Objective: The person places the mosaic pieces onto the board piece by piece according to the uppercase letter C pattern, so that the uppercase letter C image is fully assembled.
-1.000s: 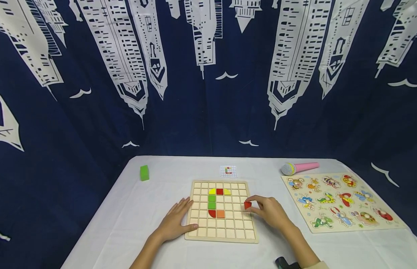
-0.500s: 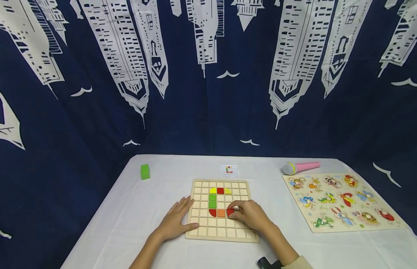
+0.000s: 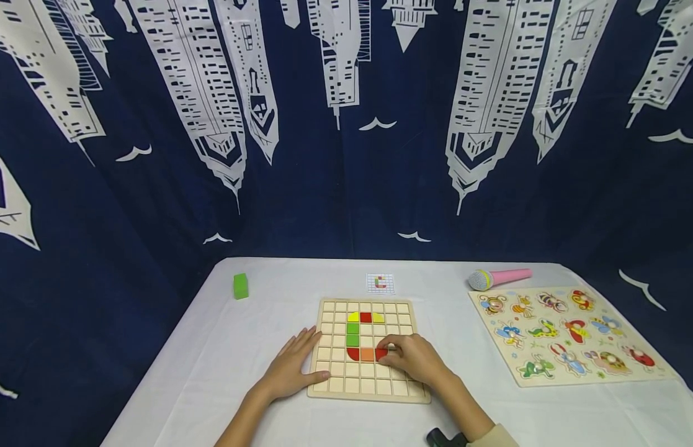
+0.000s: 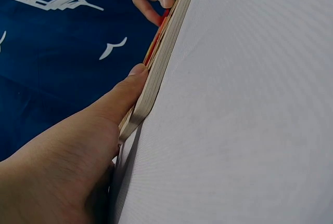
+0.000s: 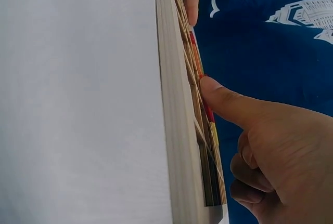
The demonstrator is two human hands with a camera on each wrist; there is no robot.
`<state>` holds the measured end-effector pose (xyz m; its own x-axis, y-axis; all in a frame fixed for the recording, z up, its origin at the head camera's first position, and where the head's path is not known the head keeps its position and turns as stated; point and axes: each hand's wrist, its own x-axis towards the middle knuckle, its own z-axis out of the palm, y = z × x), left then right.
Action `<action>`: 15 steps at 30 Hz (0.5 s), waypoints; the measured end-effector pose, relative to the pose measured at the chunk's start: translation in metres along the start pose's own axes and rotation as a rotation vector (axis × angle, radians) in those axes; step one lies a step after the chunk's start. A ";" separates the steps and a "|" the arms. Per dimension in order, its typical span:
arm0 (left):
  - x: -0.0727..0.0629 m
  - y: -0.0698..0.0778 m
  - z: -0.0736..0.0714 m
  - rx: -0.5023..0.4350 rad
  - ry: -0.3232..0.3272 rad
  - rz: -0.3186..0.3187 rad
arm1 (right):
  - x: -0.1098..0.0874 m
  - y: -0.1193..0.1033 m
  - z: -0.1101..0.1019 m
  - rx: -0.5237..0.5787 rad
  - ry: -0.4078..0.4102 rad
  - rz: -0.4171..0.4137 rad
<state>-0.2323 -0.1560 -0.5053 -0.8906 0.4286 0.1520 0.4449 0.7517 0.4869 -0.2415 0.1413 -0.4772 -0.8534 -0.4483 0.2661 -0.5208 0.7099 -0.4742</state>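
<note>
A wooden grid board (image 3: 368,398) lies on the white table, with coloured blocks set in several cells. My left hand (image 3: 290,365) rests with spread fingers along its left edge, the thumb on the frame; the left wrist view (image 4: 78,130) confirms the thumb on top. With thumb and index finger, my right hand (image 3: 415,360) pinches a red block (image 3: 381,353) sitting in a cell beside an orange block (image 3: 366,354). Left of that is a red block with a rounded corner (image 3: 353,354). Green blocks (image 3: 353,335) form a column below a yellow, red (image 3: 365,317), yellow row. Fingertips partly cover the pinched block.
A small pattern card (image 3: 380,284) lies behind the board. At the far left stands a green block (image 3: 241,286). To the right are an insect puzzle board (image 3: 569,335) and a pink toy microphone (image 3: 499,279). A dark object (image 3: 445,438) shows by the right sleeve.
My right hand has moved left from the board's right edge, carrying the red block to the cell next to the orange one, where it now sits lower. My left hand has stayed put.
</note>
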 end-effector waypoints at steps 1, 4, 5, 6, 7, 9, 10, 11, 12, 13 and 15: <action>0.000 0.000 0.000 0.000 0.000 0.000 | 0.000 0.000 0.000 -0.001 0.001 0.000; 0.000 0.000 0.000 0.000 -0.002 0.001 | -0.001 0.001 -0.002 -0.007 0.006 -0.007; 0.000 0.000 0.000 -0.003 -0.001 0.000 | -0.002 0.001 -0.003 -0.006 0.011 -0.010; 0.000 -0.001 0.000 -0.004 -0.001 0.001 | -0.003 0.002 -0.004 -0.005 0.017 -0.009; 0.000 -0.001 0.001 -0.008 -0.002 0.001 | -0.004 0.003 -0.006 -0.003 0.022 -0.005; 0.000 0.000 0.001 -0.015 -0.004 0.000 | -0.008 0.006 -0.011 0.004 0.037 0.013; 0.000 -0.001 0.001 -0.021 -0.005 -0.002 | -0.010 0.008 -0.015 0.009 0.045 0.029; 0.000 -0.001 0.002 -0.023 -0.006 -0.004 | -0.013 0.010 -0.019 0.011 0.056 0.048; 0.000 0.000 0.002 -0.026 -0.009 -0.006 | -0.016 0.012 -0.023 0.006 0.067 0.067; 0.000 0.000 0.002 -0.028 -0.011 -0.007 | -0.019 0.015 -0.027 0.001 0.078 0.087; 0.000 -0.001 0.003 -0.024 -0.013 -0.010 | -0.025 0.021 -0.036 -0.020 0.101 0.121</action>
<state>-0.2323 -0.1548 -0.5083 -0.8937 0.4277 0.1354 0.4331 0.7437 0.5092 -0.2321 0.1872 -0.4632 -0.9076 -0.3025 0.2912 -0.4132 0.7669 -0.4911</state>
